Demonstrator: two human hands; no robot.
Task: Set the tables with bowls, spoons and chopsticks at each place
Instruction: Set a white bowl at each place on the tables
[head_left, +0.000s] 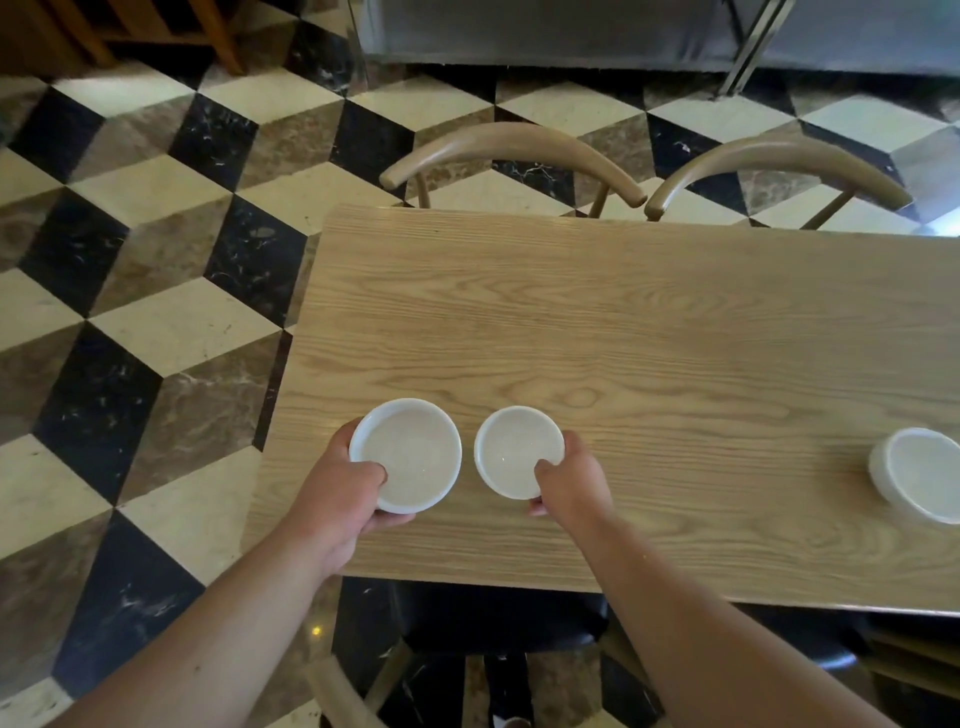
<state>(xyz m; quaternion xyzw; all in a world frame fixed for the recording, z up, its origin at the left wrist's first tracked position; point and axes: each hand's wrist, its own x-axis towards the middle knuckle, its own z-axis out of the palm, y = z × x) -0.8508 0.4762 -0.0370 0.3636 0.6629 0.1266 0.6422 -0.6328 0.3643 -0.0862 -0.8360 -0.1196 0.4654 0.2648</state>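
Left hand (337, 491): thumb hooked over the near rim of the larger round white ceramic bowl (415, 447), the other fingers curled round its outer wall, so the hand is clamped on the rim in a pinch grip. Right hand (574, 486): the same grip, mirrored, on the smaller round white ceramic bowl (511, 441), thumb inside the rim and fingers under the outer wall. Neither hand is free.

A rim pinch suits this work, since it lets a shallow bowl be lowered flat and released by simply parting thumb and fingers. The two bowls sit side by side, just apart, near the front edge of the pale wood-grain surface (623, 322) at its left end. Whether their bases already rest on the surface or hang just above it cannot be told from this angle.

Their position is judged to mark one place setting: they lie directly above the dark-seated chair (498, 618) tucked under the near edge. A third white bowl (919, 475) stands well to the right, cut by the frame edge, probably at the neighbouring place. Two curved-back wooden chairs (511, 143) face the far edge, where nothing is laid. No spoons or chopsticks are in view. Black, cream and brown marble floor (156, 312) surrounds the surface.
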